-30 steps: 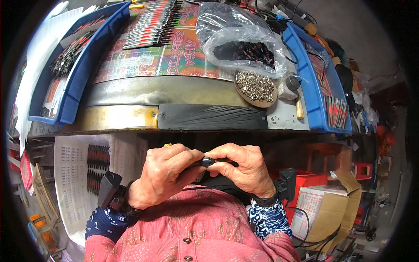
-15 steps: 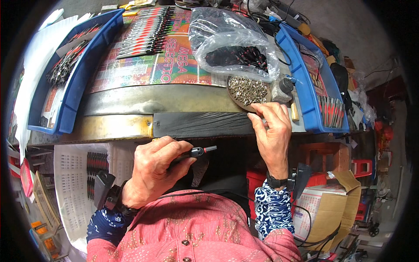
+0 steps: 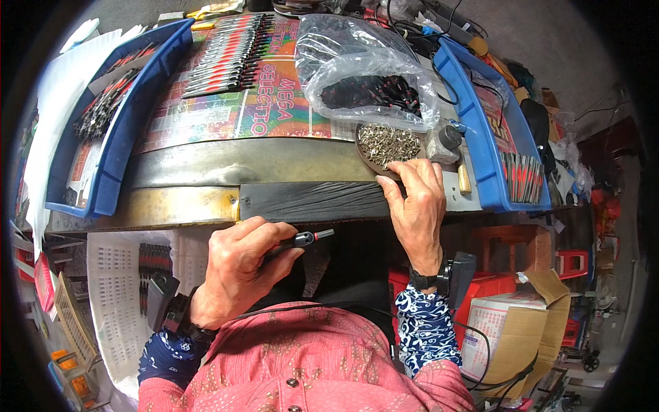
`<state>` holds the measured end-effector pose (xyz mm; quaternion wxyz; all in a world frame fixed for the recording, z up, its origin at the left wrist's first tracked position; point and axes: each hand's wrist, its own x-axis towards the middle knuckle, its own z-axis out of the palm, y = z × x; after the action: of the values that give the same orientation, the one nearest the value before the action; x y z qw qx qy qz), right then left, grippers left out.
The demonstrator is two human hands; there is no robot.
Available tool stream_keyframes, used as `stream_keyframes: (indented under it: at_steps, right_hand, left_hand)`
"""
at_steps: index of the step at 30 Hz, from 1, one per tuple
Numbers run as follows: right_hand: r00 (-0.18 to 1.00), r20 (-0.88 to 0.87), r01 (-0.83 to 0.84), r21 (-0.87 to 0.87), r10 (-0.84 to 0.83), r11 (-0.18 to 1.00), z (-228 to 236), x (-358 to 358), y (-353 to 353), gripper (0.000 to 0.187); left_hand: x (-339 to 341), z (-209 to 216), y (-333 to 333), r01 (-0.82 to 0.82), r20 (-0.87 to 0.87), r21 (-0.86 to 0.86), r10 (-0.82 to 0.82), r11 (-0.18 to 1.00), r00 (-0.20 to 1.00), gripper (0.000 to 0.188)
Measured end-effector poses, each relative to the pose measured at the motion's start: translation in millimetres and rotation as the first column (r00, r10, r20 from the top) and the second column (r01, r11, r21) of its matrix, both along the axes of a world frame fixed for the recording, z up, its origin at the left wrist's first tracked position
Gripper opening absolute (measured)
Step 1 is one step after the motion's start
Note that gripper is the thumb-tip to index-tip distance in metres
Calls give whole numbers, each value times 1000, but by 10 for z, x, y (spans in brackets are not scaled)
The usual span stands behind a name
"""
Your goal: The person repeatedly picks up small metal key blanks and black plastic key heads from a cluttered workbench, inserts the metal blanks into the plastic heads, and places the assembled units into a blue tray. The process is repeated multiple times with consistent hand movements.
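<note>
My left hand [image 3: 244, 264] is closed around a black pen part [image 3: 303, 239], which has a thin grey rod with a reddish ring sticking out to the right. My right hand [image 3: 419, 213] is at the near rim of a round brown dish [image 3: 362, 156]. Its forefinger reaches over the small metal parts [image 3: 389, 145] heaped there, while the thumb stays just outside the rim, a small gap between the two tips. Behind the dish lies an open clear plastic bag [image 3: 357, 55] of black pen parts [image 3: 374, 95].
Rows of red, silver and black pens [image 3: 230, 55] lie on a colourful printed sheet [image 3: 278, 110]. Blue trays stand left [image 3: 110, 175] and right [image 3: 491, 175], both holding pens. Beside the dish is a small black-capped jar [image 3: 445, 144]. A white basket [image 3: 113, 288] stands below the table edge.
My right hand has shifted slightly left along the dish rim. My left hand, still holding the pen part, has barely moved. The view has shifted a little.
</note>
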<state>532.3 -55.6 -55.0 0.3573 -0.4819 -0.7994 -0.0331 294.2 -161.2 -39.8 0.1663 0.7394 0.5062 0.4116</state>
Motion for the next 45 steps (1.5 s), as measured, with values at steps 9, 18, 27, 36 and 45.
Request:
stream_keyframes:
  at_steps: [9, 18, 27, 36, 45]
  right_hand:
    - [1000, -2, 17, -15, -17, 1000, 6, -27, 15, 15]
    - [992, -109, -71, -145, 55, 987, 40, 35, 74, 6]
    - [980, -175, -139, -283, 92, 949, 113, 49, 97, 4]
    - [750, -628, -564, -445, 206, 696, 247, -312, -600, 7]
    - [656, -651, -687, -305, 382, 660, 170, -404, -637, 12]
  left_hand:
    - [-3, 31, -6, 0, -25, 17, 0, 1000, 1000, 23]
    - [-20, -2, -29, 12, -39, 58, -10, 998, 999, 25]
    - [-3, -6, -86, 18, -49, 20, -17, 1000, 999, 22]
    - [36, 5, -124, 34, -49, -11, -35, 999, 998, 21]
    - [78, 16, -151, 66, -39, 34, -65, 997, 997, 21]
